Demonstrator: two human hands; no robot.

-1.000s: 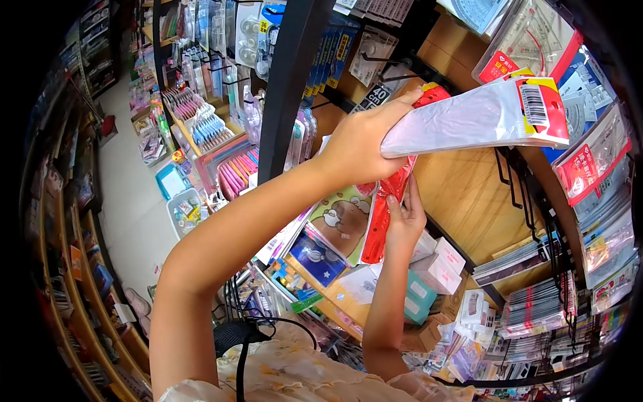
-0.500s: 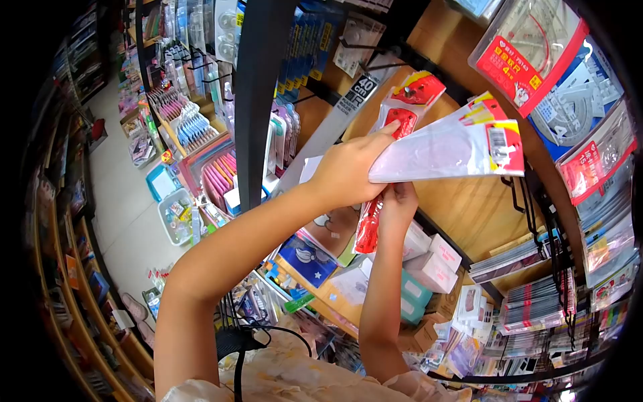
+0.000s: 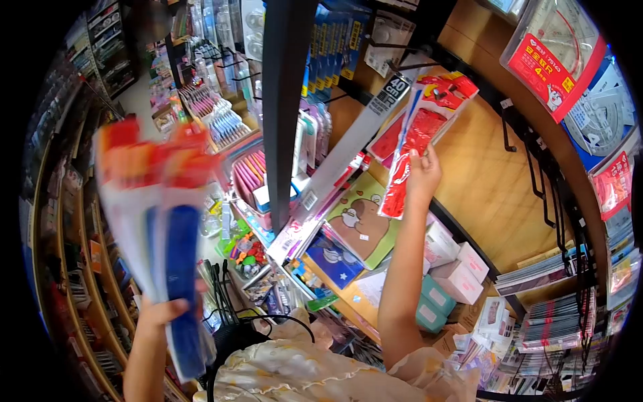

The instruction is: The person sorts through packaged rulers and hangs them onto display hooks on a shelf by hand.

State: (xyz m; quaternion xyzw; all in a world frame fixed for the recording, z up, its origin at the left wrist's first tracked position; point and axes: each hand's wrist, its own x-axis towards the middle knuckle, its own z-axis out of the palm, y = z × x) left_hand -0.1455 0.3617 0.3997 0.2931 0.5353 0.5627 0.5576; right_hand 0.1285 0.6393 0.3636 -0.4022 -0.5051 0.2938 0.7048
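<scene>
At the lower left, my left hand (image 3: 164,313) is closed round a fanned bunch of plastic packets (image 3: 157,221), white and blue with red and yellow tops, blurred by motion. My right hand (image 3: 424,175) pinches the edge of a red packet (image 3: 410,157) in clear wrapping, held slanted in front of the shelf. Behind the red packet, another reddish packet shows in part. Left of it stands a long grey ruler pack (image 3: 348,154) marked 40 cm. Below lies a brown-and-green cartoon cover (image 3: 365,221), beside a dark blue one (image 3: 333,258).
A black upright post (image 3: 284,114) stands between the two hands. Black hooks (image 3: 536,181) jut from the rack at right, near hanging ruler sets (image 3: 546,63). Pink-white boxes (image 3: 457,281) and green boxes (image 3: 434,305) sit below my right hand. Pen trays fill the shelf at upper left.
My left hand has swung from the shelf to the lower left with the bunch of packets. My right hand has moved up and slightly right, still gripping the red packet.
</scene>
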